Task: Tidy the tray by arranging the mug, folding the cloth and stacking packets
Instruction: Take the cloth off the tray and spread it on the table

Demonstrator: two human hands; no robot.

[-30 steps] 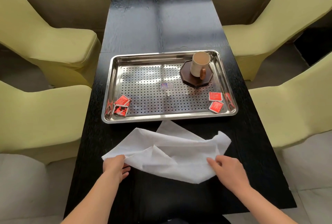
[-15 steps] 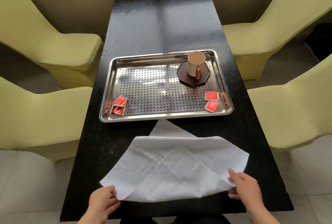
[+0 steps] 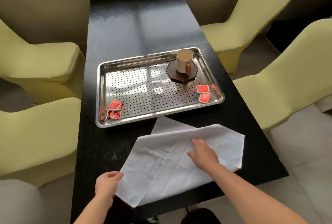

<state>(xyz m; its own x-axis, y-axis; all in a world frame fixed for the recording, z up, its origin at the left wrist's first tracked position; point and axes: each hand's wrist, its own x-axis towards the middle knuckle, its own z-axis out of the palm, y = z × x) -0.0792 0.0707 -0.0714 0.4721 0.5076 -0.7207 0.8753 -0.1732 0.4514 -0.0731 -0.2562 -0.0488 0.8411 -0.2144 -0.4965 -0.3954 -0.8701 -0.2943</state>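
Left hand (image 3: 107, 184) pinches the cloth (image 3: 158, 162) at its near-left edge; right hand (image 3: 203, 153) lies flat on it. Soft, limp, light: probably best gripped by corners.

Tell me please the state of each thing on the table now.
White cloth: spread on the black table, creased.
Left hand: grips the cloth's near corner.
Right hand: open, flat on the cloth.
Cream mug: upright on dark octagonal coaster, inside steel perforated tray.
Red packets: unstacked, in tray's two near corners.
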